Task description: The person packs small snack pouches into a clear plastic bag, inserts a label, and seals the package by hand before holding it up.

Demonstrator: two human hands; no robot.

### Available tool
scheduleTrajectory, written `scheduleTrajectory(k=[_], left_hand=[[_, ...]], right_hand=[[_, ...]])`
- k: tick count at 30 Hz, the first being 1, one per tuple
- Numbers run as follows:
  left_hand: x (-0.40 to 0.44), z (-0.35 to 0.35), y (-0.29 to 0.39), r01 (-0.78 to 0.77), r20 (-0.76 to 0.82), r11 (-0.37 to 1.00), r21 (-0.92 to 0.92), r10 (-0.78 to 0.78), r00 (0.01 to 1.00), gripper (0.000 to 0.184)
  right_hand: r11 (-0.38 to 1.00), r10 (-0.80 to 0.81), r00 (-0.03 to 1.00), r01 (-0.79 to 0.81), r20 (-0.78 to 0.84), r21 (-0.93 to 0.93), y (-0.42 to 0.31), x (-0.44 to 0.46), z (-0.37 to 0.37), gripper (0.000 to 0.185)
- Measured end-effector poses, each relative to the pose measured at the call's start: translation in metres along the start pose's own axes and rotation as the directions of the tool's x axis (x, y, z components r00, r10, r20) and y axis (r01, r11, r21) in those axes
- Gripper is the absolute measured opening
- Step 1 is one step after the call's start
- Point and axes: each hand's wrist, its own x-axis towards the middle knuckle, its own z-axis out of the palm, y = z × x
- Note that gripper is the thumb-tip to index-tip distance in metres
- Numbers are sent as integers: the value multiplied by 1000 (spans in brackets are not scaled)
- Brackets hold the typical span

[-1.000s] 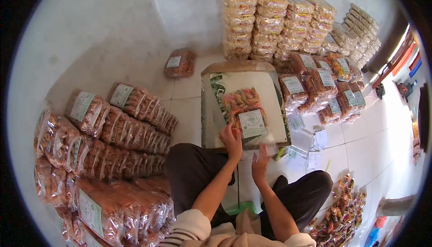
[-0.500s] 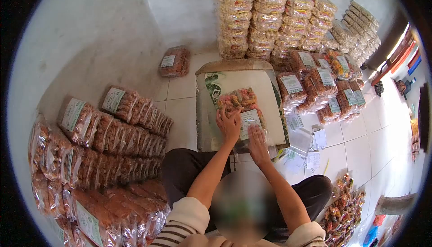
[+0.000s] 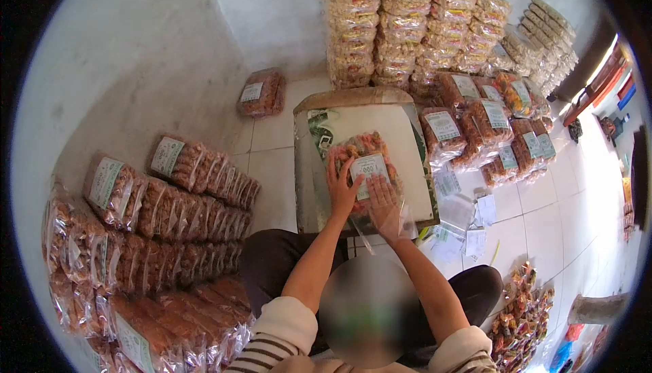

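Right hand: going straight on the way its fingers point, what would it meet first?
The right hand would probably meet the rest of the label, then the far end of the packet. The left hand seems just beside that line; depth is unclear.

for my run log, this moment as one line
snack bag: on work surface; left hand: on left side; right hand: on label
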Motion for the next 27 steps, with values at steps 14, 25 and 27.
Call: scheduleTrajectory(k=[14, 25, 27], left_hand=[[10, 49, 86, 72, -87, 964, 256, -51, 995, 60], [-90, 132, 318, -162, 417, 719, -675, 554, 721, 41], [-124, 148, 336, -75, 519, 688, -722, 610, 599, 38]], right_hand=[[994, -25, 690, 91, 723, -53, 40, -77, -128, 27], [582, 811, 485, -722, -326, 374, 122, -269, -361, 20], [483, 863, 337, -771, -377, 415, 111, -331, -369, 19]])
